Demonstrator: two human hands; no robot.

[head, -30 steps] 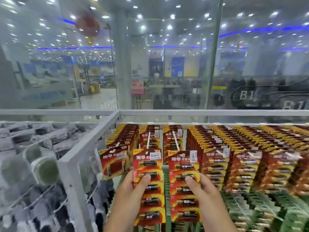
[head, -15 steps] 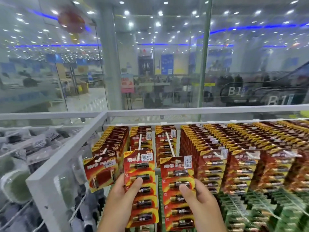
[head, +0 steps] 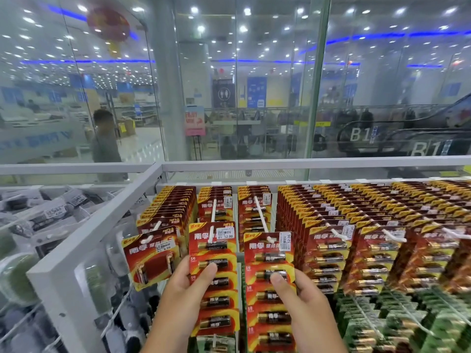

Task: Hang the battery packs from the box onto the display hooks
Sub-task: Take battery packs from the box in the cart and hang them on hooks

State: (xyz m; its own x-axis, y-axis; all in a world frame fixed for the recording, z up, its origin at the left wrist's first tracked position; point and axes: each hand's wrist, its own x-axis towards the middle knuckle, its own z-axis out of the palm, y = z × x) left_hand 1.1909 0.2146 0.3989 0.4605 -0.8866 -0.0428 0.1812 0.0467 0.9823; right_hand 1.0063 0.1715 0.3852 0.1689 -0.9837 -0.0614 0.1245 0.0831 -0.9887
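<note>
Two long red strips of battery packs hang side by side at the front of white display hooks. My left hand (head: 182, 299) grips the left strip (head: 215, 281), thumb across its second battery. My right hand (head: 309, 312) grips the right strip (head: 271, 289), thumb on its second battery. The tip of the left hook (head: 212, 230) pokes through the left strip's top hole. The right hook (head: 262, 221) passes through the right strip's top. More red packs sit further back on both hooks. No box is in view.
A smaller two-battery red pack (head: 153, 258) hangs just left of my left hand. Dense rows of red packs (head: 356, 225) fill hooks to the right, green packs (head: 407, 322) below them. A white rack frame (head: 84, 240) runs on the left. Behind a glass wall stands a person (head: 104, 141).
The view has shifted so the rack and my hands sit lower and left in frame. Both hands keep their grip on the two strips at the hook fronts.
</note>
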